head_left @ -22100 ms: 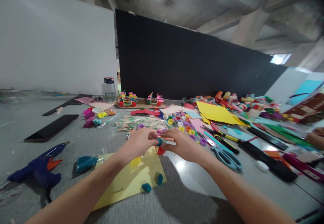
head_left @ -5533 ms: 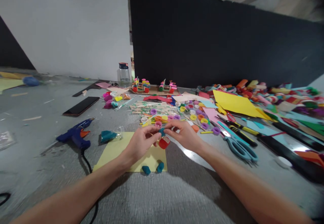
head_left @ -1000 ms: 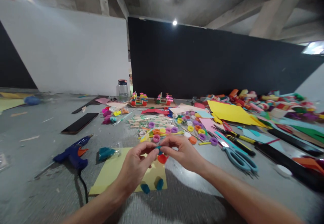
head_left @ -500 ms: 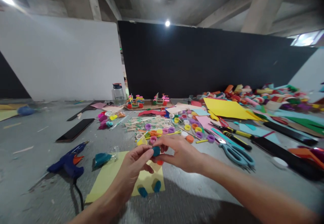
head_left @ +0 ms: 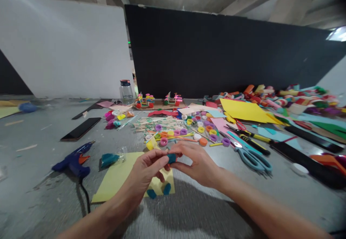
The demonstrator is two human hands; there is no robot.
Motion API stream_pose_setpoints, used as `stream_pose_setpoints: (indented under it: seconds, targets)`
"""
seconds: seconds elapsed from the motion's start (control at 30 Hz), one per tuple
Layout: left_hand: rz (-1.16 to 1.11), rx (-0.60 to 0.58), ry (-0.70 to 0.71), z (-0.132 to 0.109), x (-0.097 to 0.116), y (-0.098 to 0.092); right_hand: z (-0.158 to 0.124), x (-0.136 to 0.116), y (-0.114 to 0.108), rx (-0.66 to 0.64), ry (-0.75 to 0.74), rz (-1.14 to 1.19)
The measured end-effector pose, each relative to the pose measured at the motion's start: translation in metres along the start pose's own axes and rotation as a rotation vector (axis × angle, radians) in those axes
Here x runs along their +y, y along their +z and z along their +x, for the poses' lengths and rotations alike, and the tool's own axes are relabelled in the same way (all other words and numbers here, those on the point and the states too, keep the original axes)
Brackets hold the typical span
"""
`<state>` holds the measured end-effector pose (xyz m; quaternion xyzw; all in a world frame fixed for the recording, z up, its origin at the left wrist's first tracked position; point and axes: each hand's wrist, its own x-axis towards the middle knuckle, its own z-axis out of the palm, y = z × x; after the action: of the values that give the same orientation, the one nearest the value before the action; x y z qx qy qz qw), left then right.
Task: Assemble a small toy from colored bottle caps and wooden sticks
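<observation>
A small teal lump, apparently modelling clay (head_left: 172, 158), is between the fingertips of both hands. My left hand (head_left: 150, 168) pinches its left side with thumb and forefinger. From the other side my right hand (head_left: 196, 163) grips the lump, thumb below and fingers above. Underneath lies a pale yellow sheet (head_left: 115, 183), bearing a flattened teal piece (head_left: 151, 194) and a second teal piece (head_left: 167, 189) near its front right corner. More teal clay (head_left: 109, 159) sits in clear plastic at the sheet's back left edge. The fingers hide part of the held lump.
At the left lies a blue glue gun (head_left: 72, 163) with its cord. Wooden sticks (head_left: 156, 123) and several coloured bottle caps (head_left: 200, 129) spread beyond the hands. Grey-blue scissors (head_left: 251, 158) and a yellow-black cutter (head_left: 254, 144) lie right. A clear bottle (head_left: 125, 91) stands behind.
The view has tilted down a little, so the background sits higher. Both hands have shifted slightly right with the teal lump, still pinching it.
</observation>
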<state>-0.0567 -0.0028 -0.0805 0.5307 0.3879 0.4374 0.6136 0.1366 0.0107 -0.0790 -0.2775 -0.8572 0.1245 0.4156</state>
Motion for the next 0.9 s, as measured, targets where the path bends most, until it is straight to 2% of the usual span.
stream_pose_setpoints:
  seconds: [0.2, 0.9]
  targets:
    - [0.046, -0.022, 0.036, -0.0012, -0.0022, -0.0012, -0.004, -0.0021, 0.0021, 0.001, -0.011, -0.024]
    - [0.038, -0.115, -0.015, -0.0037, 0.0, -0.0011, -0.0048, -0.0029, 0.0009, 0.03, -0.08, -0.042]
